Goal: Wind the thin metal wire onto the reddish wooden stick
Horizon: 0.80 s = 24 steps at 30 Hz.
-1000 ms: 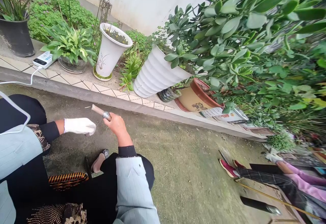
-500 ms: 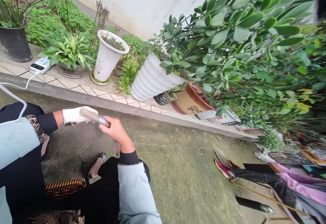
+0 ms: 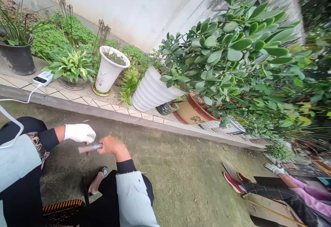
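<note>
My right hand, bare, is closed round one end of a short stick with silvery wire-like winding on it near my fingers. The stick's pale, flat-looking free end points left and is slightly blurred. My left hand, in a white work glove, is just above the stick with its fingers curled together at the winding. Whatever its fingertips pinch, perhaps a thin strand, is too small to make out.
A raised tiled ledge carries a white power bank with a cable, a white pot, a ribbed white pot and a brown pot. At right sits another person wearing a white glove.
The stick, earlier raised across my gloved palm, now sits lower and below the glove. My left fingers have curled downward toward the winding. The view has tilted upward slightly.
</note>
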### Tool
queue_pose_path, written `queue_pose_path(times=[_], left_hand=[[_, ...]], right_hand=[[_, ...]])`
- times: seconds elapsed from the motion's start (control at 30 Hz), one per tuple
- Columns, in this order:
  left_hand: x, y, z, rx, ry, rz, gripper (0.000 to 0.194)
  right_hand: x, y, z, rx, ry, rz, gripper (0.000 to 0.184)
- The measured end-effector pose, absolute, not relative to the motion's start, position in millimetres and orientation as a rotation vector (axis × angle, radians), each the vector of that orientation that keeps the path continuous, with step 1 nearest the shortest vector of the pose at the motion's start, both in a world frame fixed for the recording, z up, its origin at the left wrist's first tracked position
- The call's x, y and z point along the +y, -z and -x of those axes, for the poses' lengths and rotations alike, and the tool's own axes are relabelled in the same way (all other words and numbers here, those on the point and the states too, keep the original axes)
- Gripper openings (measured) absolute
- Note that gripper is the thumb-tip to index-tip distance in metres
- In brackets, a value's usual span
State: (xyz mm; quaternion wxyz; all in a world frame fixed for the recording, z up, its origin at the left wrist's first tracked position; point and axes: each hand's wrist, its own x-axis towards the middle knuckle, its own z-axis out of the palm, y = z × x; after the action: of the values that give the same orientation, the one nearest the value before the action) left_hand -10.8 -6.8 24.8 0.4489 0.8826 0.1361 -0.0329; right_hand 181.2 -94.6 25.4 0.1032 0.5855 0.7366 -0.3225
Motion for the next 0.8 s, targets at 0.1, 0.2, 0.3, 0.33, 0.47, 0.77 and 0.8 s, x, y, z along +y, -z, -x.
queue_pose_path(times=[0.1, 0.2, 0.3, 0.33, 0.47, 0.77, 0.8], left_hand=[[-1.3, -19.7, 10.1, 0.263, 0.048, -1.926, 0.023], [0.9, -9.4, 6.6, 0.322, -0.115, -1.688, 0.033], [-4.8, -0.5, 3.8, 0.341, -0.187, -1.594, 0.038], [-8.4, 0.9, 3.3, 0.334, -0.154, -1.611, 0.038], [-22.3, -3.8, 3.5, 0.259, 0.027, -1.719, 0.034], [0.0, -27.6, 10.1, 0.285, -0.066, -1.901, 0.029], [3.6, -26.9, 10.3, 0.333, -0.089, -1.911, 0.028]], right_hand=[[-108.4, -40.6, -187.1, 2.342, 1.418, -1.592, 0.015], [-112.5, -53.2, -194.5, 2.492, 1.686, -1.937, 0.019], [-105.6, -51.7, -197.0, 2.394, 1.829, -2.542, 0.018], [-101.8, -49.2, -197.6, 2.325, 1.876, -2.702, 0.019], [-88.1, -42.3, -206.6, 2.12, 1.571, -3.08, 0.027], [-93.5, -28.1, -196.4, 2.139, 0.583, -2.206, 0.017], [-96.6, -27.6, -191.6, 2.192, 0.669, -2.087, 0.016]])
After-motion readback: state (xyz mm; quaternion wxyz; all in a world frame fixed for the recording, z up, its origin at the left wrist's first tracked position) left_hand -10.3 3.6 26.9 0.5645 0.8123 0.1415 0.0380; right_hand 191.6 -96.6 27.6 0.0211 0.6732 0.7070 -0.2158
